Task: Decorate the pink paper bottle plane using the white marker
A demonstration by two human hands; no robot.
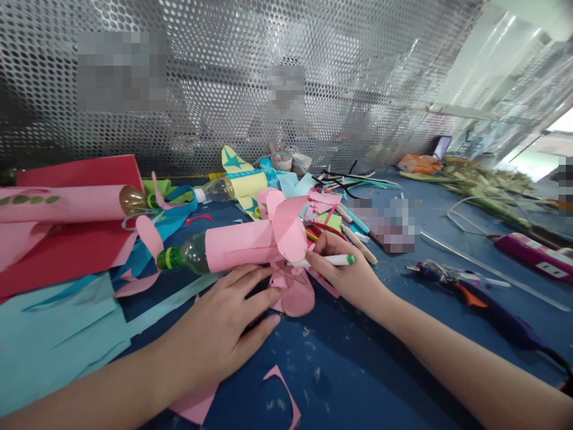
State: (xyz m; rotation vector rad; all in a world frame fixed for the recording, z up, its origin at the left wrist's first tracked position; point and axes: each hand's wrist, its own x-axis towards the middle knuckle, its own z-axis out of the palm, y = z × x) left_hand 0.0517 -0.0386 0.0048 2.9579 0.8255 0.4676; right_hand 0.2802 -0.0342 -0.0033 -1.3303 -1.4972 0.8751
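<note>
A plastic bottle (194, 254) with a green cap lies on its side, wrapped in pink paper (242, 245) with rounded pink fins (290, 224) at its right end. My right hand (338, 263) is closed around a white marker with a green end (340, 260). The marker's tip is hidden near the fins. A star outline is drawn on the lower pink fin (298, 298). Flat with fingers apart, my left hand (237, 316) rests beside the bottle, its fingertips at the lower fin's left edge.
A second pink-wrapped bottle (134, 200) and red paper (85, 170) lie left, above light blue sheets (67, 334). Behind is a yellow-wrapped bottle (219, 190). A glue gun (483, 304) and a purple power strip (537, 254) are right. A perforated metal panel (215, 71) stands behind.
</note>
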